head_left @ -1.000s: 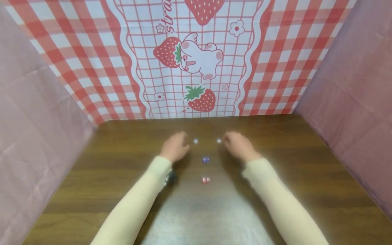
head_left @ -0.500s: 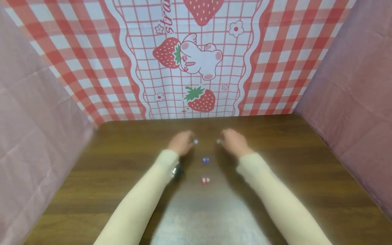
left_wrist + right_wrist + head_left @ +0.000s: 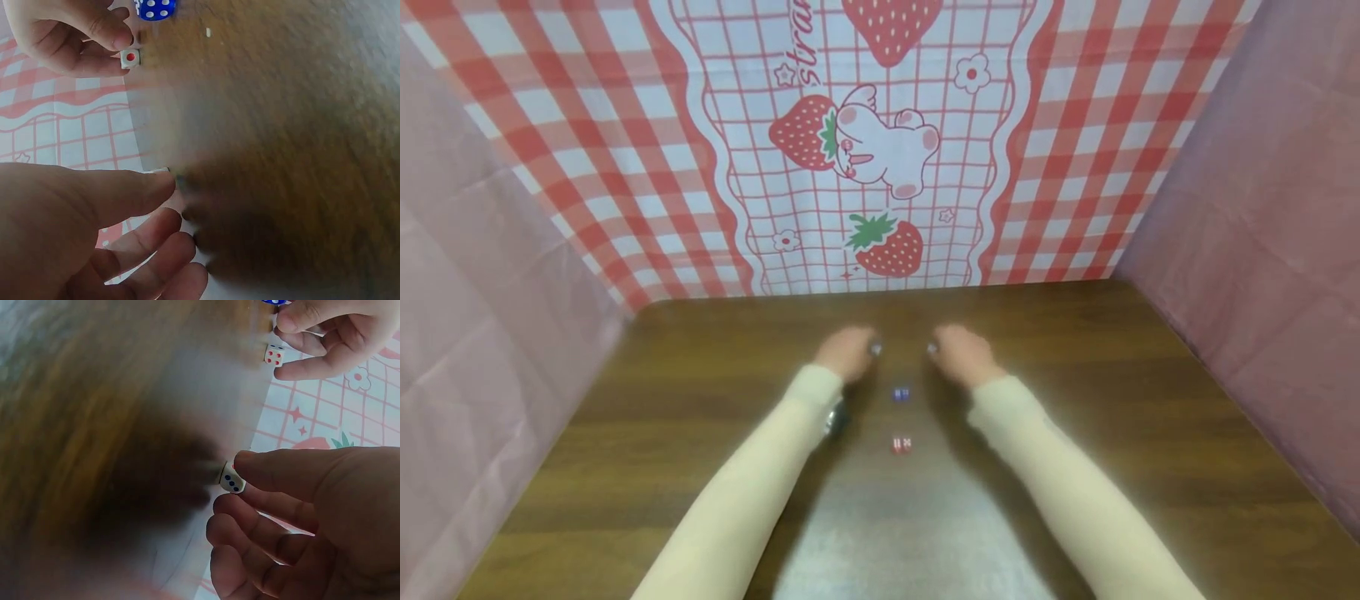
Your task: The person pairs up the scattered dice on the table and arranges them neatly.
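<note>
Wooden tabletop (image 3: 587,467) below, left fingers (image 3: 156,190) and right fingers (image 3: 265,467) pinch white dice (image 3: 232,481) (image 3: 274,356).

Hands (image 3: 846,353) (image 3: 964,355) touching pale dice (image 3: 876,348) (image 3: 933,347); blue dice (image 3: 901,394), then red dice (image 3: 901,445), closer to wearer on brown table (image 3: 595,467).

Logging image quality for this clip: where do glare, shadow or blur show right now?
Head view: the table has pale glare at its near middle; the left hand, right hand, red dice and blue dice look soft. Left wrist view: smeared table, dark shadow beside the left hand. Right wrist view: similar smear and shadow, but the right hand's white die shows legible blue pips.
</note>
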Motion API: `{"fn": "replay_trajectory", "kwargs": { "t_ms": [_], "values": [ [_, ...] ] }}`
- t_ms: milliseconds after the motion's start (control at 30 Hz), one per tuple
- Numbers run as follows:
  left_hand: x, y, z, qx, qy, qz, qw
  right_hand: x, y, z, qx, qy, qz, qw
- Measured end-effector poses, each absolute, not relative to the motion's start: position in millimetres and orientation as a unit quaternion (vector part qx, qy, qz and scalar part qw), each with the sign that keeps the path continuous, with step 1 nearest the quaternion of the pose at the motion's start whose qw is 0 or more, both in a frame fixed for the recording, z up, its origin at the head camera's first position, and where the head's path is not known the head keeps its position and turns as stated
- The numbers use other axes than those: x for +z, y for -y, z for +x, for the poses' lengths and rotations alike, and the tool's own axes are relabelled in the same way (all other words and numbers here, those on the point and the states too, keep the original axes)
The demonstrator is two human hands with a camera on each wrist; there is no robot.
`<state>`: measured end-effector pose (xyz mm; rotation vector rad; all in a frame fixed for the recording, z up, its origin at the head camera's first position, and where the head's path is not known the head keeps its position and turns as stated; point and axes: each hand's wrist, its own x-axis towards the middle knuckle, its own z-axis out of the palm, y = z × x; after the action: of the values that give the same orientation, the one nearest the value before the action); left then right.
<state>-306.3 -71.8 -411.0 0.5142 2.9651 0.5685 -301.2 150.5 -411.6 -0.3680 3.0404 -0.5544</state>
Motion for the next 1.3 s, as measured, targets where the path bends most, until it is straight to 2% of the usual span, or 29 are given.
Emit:
{"fn": "replay_trajectory", "kwargs": {
  "t_ms": [433,700,967,1300],
  "values": [
    [-415,69,-313,0.176,-0.971,0.158,0.026,-412,-146,-304,-0.197,-0.973,-0.121,0.008],
    [-415,81,-303,0.222,-0.960,0.168,0.004,-412,-150,-299,-0.259,-0.955,-0.147,-0.015],
    [-409,95,-291,0.270,-0.950,0.160,0.003,-412,-155,-292,-0.303,-0.938,-0.170,-0.017],
    [-408,102,-291,0.274,-0.946,0.172,-0.024,-413,-154,-292,-0.318,-0.933,-0.167,-0.024]
  ]
}}
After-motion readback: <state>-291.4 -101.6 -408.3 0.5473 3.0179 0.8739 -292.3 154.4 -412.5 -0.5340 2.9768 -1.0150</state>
